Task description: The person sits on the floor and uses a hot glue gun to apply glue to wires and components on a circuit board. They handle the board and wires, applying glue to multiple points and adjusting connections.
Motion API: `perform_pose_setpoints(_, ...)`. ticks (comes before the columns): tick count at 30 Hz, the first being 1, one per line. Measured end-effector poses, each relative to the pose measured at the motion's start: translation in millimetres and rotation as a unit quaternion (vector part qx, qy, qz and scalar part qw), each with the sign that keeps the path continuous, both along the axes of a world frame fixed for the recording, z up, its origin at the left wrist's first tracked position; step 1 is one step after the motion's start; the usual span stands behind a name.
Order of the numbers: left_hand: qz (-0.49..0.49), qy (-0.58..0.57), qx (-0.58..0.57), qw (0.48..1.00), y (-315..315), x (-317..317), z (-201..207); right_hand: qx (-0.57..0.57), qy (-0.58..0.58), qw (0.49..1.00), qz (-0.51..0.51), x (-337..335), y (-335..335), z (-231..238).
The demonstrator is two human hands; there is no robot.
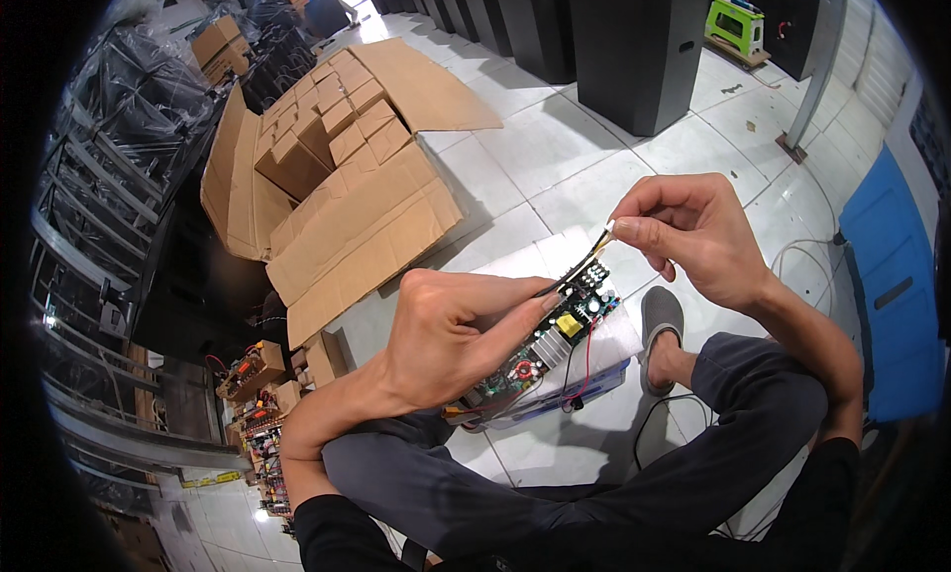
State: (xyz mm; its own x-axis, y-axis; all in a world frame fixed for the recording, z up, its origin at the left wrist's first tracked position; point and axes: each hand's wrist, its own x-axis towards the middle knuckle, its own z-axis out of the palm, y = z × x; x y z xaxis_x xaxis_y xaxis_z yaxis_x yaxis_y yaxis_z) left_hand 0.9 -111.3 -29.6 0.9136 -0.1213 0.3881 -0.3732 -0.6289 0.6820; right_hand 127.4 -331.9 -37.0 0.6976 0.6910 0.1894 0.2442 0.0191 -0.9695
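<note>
A green-black circuit board [540,366] with a silver heatsink [552,348], a yellow transformer [568,324] and several capacitors lies on white foam [616,336] before me. My left hand [446,329] is closed over the board's far left side, thumb and forefinger pinching a bundle of thin wires [591,259]. Between the thumb and forefinger of my right hand [690,230] is the far end of the same wires, with a small white tip that looks like a connector. Red and black wires [587,359] hang off the board's near right edge. My left fingers hide part of the board.
A large open carton [367,230] packed with small brown boxes stands at the far left. More circuit boards [265,443] are piled by my left elbow. Tall black cabinets [634,57] stand ahead, a green step stool [735,25] beyond, and a blue panel [897,285] at right.
</note>
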Motion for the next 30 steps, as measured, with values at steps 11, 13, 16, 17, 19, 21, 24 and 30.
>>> perform_pose_setpoints(11, -0.005, 0.008, -0.005, 1.0, -0.1, 0.6, 2.2, -0.021, -0.003, 1.0, -0.016, -1.9, 2.6, 2.5)
perform_pose_setpoints(13, -0.003, 0.015, -0.013, 1.0, -0.5, 0.1, 2.4, -0.022, -0.001, 1.0, -0.016, -1.7, 2.5, 2.4)
perform_pose_setpoints(16, 0.0, 0.027, -0.025, 0.999, -1.2, 0.0, 3.8, -0.026, 0.006, 1.0, -0.012, -0.5, 0.7, 2.7)
perform_pose_setpoints(17, 0.001, 0.031, -0.029, 0.999, -1.3, -0.1, 4.2, -0.026, 0.007, 1.0, -0.009, 0.1, 0.0, 2.6)
perform_pose_setpoints(19, 0.003, 0.031, -0.035, 0.999, -1.6, -0.4, 4.4, -0.023, 0.009, 1.0, -0.007, 0.6, -0.6, 2.1)
perform_pose_setpoints(21, 0.006, 0.026, -0.039, 0.999, -1.7, -1.1, 4.0, -0.016, 0.011, 1.0, -0.008, 0.7, -0.3, 1.2)
perform_pose_setpoints(24, 0.008, 0.018, -0.045, 0.999, -1.5, -0.2, 1.6, -0.013, -0.002, 1.0, -0.018, 1.3, -0.6, 1.9)
perform_pose_setpoints(30, 0.024, 0.036, -0.065, 0.997, -2.1, -1.8, 2.3, 0.011, 0.001, 1.0, -0.014, 3.8, -0.1, 1.3)
